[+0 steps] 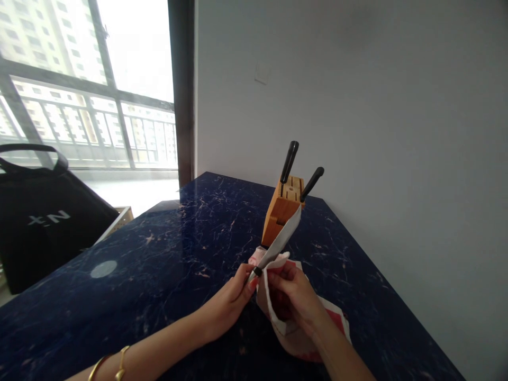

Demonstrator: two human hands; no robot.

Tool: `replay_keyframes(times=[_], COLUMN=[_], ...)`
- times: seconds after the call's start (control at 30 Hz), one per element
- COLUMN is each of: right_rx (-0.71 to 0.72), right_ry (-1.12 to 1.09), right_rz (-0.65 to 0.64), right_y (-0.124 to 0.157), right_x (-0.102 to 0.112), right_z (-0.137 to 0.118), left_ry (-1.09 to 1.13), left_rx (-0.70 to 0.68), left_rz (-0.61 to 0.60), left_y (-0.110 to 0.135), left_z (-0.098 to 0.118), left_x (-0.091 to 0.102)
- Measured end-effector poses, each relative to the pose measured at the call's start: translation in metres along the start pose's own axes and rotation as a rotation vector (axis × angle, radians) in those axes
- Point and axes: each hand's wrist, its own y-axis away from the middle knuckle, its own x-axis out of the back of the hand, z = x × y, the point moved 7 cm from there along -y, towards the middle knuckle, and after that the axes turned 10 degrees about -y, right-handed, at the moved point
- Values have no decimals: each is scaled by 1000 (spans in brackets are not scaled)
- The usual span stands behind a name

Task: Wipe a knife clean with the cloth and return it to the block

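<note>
A kitchen knife [280, 237] points up and to the right, its broad blade bare along most of its length. My left hand [234, 299] is closed around its handle. In my right hand [296, 293] is a white and red cloth [273, 312], pinched against the blade close to the handle. The rest of the cloth hangs below and to the right of that hand. Just behind the blade stands a wooden knife block [273, 214] with several slots in its top. Two black-handled knives, one upright [289, 161] and one leaning right [313, 184], sit in it.
The dark blue marbled table [159, 270] reaches back to a grey wall [377, 132]. A pale round spot [103, 269] shows on its left part. A black bag [51, 222] stands beyond the left edge, near a large window [91, 95].
</note>
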Motion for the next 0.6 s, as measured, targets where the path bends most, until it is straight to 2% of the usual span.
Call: replay_keyframes(times=[0.17, 0.23, 0.47, 0.6], right_rx=[-40, -48, 12, 22], right_ry=[-31, -22, -12, 5], right_rz=[-85, -77, 142, 176], right_y=[0, 0, -1, -1], right_x=[-2, 3, 39, 36], right_z=[-3, -7, -28, -24], left_ry=[0, -7, -101, -133], left_rx=[-28, -32, -16, -4], left_rz=[-33, -61, -129, -138], left_y=[1, 2, 4, 5], left_z=[5, 8, 13, 11], left_x=[-1, -2, -1, -2])
